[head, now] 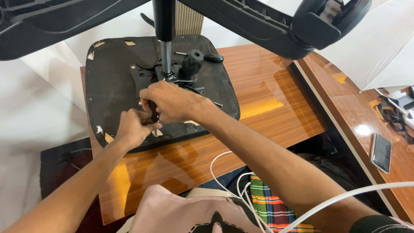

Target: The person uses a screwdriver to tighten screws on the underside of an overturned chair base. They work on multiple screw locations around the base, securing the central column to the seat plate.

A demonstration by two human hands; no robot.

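Upturned chair seat [112, 82] on glossy wooden table [276, 108], both hands' fingers [148, 97] closed on its dark handle [153, 108].

Your hands on the upturned chair seat

Your right hand [170, 102] grips a dark tool handle [153, 108] at the metal plate [144, 77] — your left hand [133, 128] pinches beside it, seat [108, 77] resting on the wooden table [267, 103].

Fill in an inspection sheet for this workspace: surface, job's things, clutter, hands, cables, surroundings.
Surface: glossy brown wooden table.
Job's things: upturned black office-chair seat with metal mounting plate, black column, round black knob.
Clutter: nothing seen on this table.
Hands: left hand and right hand together at the plate, gripping something dark.
Cables: white cables near lap.
Surroundings: dark smartphone on neighbouring desk.
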